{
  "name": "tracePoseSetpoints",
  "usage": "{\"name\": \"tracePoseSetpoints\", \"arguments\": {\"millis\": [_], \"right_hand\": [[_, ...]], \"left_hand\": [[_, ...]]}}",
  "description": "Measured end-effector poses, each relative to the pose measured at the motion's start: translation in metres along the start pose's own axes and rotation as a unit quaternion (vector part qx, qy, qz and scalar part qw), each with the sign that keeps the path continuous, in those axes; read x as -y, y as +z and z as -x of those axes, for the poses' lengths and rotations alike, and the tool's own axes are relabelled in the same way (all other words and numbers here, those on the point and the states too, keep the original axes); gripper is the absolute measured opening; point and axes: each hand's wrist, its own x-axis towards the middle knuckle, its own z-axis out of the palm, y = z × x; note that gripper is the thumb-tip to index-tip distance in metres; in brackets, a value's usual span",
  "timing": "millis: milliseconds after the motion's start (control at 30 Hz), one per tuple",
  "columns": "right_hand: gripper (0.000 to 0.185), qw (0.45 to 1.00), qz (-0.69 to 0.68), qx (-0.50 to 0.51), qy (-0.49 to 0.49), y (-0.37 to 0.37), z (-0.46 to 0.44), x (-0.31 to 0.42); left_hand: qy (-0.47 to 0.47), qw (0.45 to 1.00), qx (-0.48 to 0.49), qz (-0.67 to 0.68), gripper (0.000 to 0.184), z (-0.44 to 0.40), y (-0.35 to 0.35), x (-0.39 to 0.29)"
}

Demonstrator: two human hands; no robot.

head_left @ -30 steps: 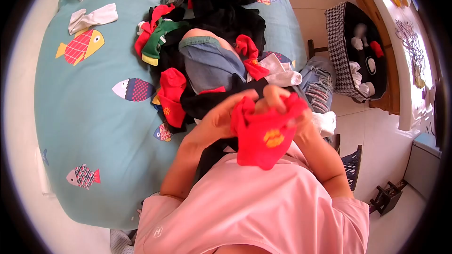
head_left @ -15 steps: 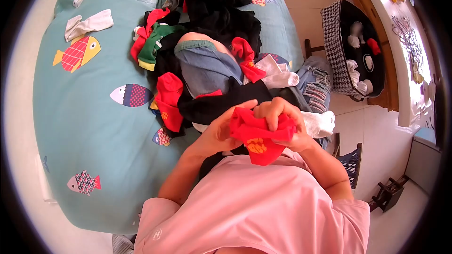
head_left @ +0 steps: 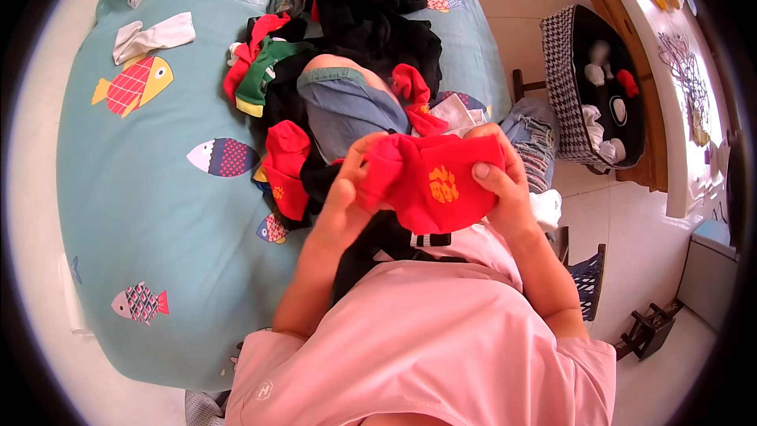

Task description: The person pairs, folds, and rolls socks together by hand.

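Viewed remotely through my head camera: one red sock (head_left: 402, 189), held raised between the left hand (head_left: 339, 205) and the right hand (head_left: 512, 189). Right fingers closed, thumb over the front face, others behind. Left fingers curled narrowly around the opposite end, their tips partly hidden by cloth. Handling assessment: light, limp, probably stretchy; low risk of slipping or breakage. Best grip is the doubled edges, under either thumb. Material: soft knit, loosely folded, bearing a yellow print (head_left: 443, 184) midway between both sets of fingers. Just beyond the left fingers, another red sock (head_left: 286, 166) lies crumpled; beyond the right fingertips, ripped jeans (head_left: 530, 128) show coarse, frayed denim.
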Motion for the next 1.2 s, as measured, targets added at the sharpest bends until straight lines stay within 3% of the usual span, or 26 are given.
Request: {"name": "tracePoseSetpoints", "arguments": {"millis": [100,133,233,267,300,367,400,467,600,667,700,767,800,833,900,933,967,1000,1033,1100,1167,1200], "right_hand": [[0.02,0.998,0.024,-0.033,0.056,0.007,-0.003,-0.001],[0.021,0.996,0.072,-0.023,0.045,0.006,-0.006,-0.009],[0.021,0.993,0.088,-0.027,0.075,0.001,-0.017,-0.03],[0.021,0.992,0.103,-0.028,0.065,-0.003,-0.023,-0.039],[0.021,0.987,0.136,-0.037,0.076,-0.006,-0.029,-0.045],[0.021,0.961,0.267,-0.015,0.071,-0.017,-0.046,-0.064],[0.022,0.96,0.268,-0.014,0.084,-0.03,-0.054,-0.083],[0.022,0.921,0.389,-0.021,-0.014,-0.042,-0.061,-0.097],[0.021,0.815,0.552,-0.033,-0.174,-0.024,-0.056,-0.08],[0.028,0.752,0.595,-0.002,-0.284,-0.001,-0.054,-0.062],[0.03,0.757,0.561,0.078,-0.326,0.007,-0.052,-0.057],[0.019,0.761,0.472,0.257,-0.364,0.027,-0.037,-0.052],[0.013,0.761,0.469,0.288,-0.342,0.04,-0.024,-0.042],[0.011,0.769,0.436,0.34,-0.32,0.04,-0.009,-0.033],[0.011,0.833,0.391,0.321,-0.225,0.025,0.0,-0.024],[0.013,0.889,0.339,0.269,-0.152,0.013,0.004,-0.021],[0.015,0.932,0.282,0.215,-0.076,0.004,0.008,-0.021],[0.019,0.936,0.302,0.133,-0.123,-0.001,0.008,-0.023],[0.018,0.901,0.359,0.134,-0.204,-0.005,0.004,-0.019],[0.015,0.763,0.537,0.185,-0.31,-0.015,0.007,-0.006],[0.014,0.691,0.633,0.228,-0.265,-0.032,0.016,-0.009],[0.014,0.649,0.677,0.248,-0.244,-0.041,0.019,-0.013]], "left_hand": [[0.043,0.974,-0.03,-0.219,0.079,0.007,-0.025,-0.005],[0.086,0.943,-0.072,-0.312,0.067,0.008,-0.024,-0.007],[0.064,0.941,-0.218,-0.251,0.053,0.021,-0.046,-0.031],[0.097,0.942,-0.282,-0.153,0.042,0.028,-0.049,-0.039],[0.143,0.946,-0.27,-0.112,0.038,0.032,-0.066,-0.046],[0.104,0.899,-0.364,-0.222,0.033,0.041,-0.092,-0.054],[0.119,0.87,-0.393,-0.274,0.03,0.044,-0.113,-0.051],[0.172,0.787,-0.443,-0.393,0.021,0.046,-0.125,-0.049],[0.259,0.743,-0.381,-0.486,0.02,0.045,-0.117,-0.048],[0.292,0.639,-0.265,-0.66,0.039,0.036,-0.095,-0.05],[0.308,0.499,-0.17,-0.792,0.046,0.03,-0.075,-0.055],[0.233,0.467,-0.022,-0.853,0.058,0.031,-0.051,-0.049],[0.179,0.449,0.037,-0.875,0.046,0.037,-0.038,-0.05],[0.132,0.478,0.036,-0.867,0.042,0.047,-0.042,-0.051],[0.039,0.531,0.03,-0.846,0.032,0.073,-0.053,-0.061],[0.074,0.583,-0.002,-0.809,0.025,0.076,-0.051,-0.061],[0.131,0.597,-0.05,-0.79,0.024,0.077,-0.051,-0.059],[0.188,0.607,-0.099,-0.766,0.024,0.078,-0.051,-0.056],[0.244,0.612,-0.149,-0.738,0.023,0.079,-0.051,-0.053],[0.333,0.487,-0.161,-0.791,0.022,0.079,-0.056,-0.039],[0.407,0.354,-0.166,-0.826,0.022,0.082,-0.069,-0.016],[0.354,0.322,-0.117,-0.871,0.028,0.081,-0.085,-0.005]]}}
